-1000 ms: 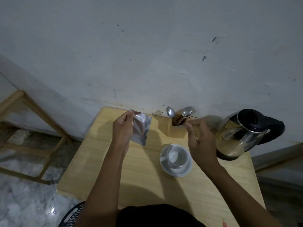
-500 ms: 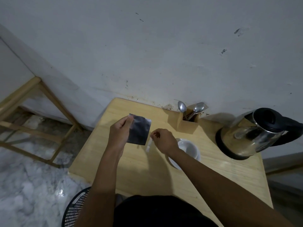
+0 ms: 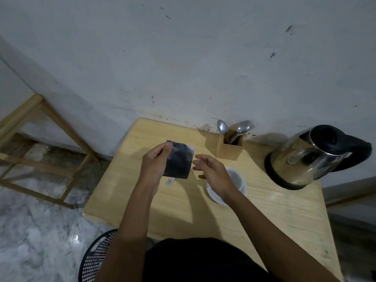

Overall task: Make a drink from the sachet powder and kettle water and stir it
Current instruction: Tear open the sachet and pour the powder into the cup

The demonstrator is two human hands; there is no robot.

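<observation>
My left hand (image 3: 155, 162) pinches a dark, shiny square sachet (image 3: 180, 162) by its top left corner and holds it upright above the wooden table (image 3: 183, 208). Just right of the sachet, my right hand (image 3: 211, 171) hovers with its fingers spread, holding nothing. A small torn strip (image 3: 170, 181) lies on the table below the sachet. Partly hidden under my right wrist are a white cup (image 3: 237, 179) and its saucer (image 3: 215, 197). The steel kettle (image 3: 305, 159) with a black lid and handle stands at the right.
A wooden holder (image 3: 231, 148) with spoons (image 3: 222, 127) and a fork stands against the wall behind the cup. A black mesh basket (image 3: 95, 257) sits on the floor at the table's near left corner. A wooden frame (image 3: 40, 127) stands at the left.
My right hand brought the torn strip down beside the sachet, let it drop on the table and opened. My left hand lowered the sachet a little. The camera view shifted.
</observation>
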